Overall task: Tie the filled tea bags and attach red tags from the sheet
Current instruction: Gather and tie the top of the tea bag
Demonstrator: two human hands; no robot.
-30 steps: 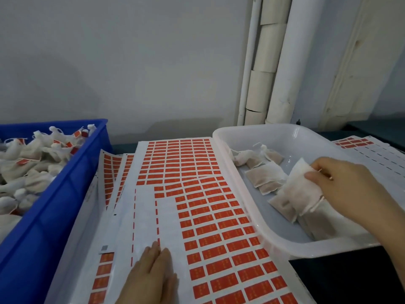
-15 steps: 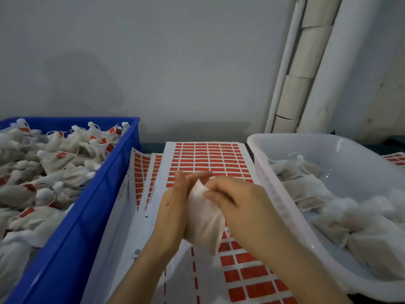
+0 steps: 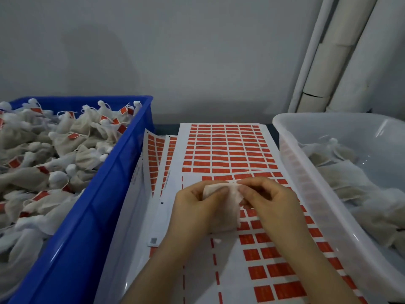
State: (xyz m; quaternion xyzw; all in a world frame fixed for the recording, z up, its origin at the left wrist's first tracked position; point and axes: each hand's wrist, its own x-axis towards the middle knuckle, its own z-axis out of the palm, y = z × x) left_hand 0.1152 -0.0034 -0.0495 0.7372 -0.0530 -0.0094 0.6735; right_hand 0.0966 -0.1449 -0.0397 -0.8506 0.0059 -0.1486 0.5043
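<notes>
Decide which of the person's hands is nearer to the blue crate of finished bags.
Left. The left hand grips the tea bag on the side facing the blue crate; the right hand pinches it from the far side, toward the white tub.

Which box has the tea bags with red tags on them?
The blue crate on the left; its bags carry red tags. The white tub's bags show none.

Grey wall (image 3: 175, 51); white pipes (image 3: 341, 51) at right.

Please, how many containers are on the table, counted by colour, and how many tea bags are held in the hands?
Blue crate: 1
White tub: 1
Containers total: 2
Tea bag held by left hand and right hand: 1
</notes>
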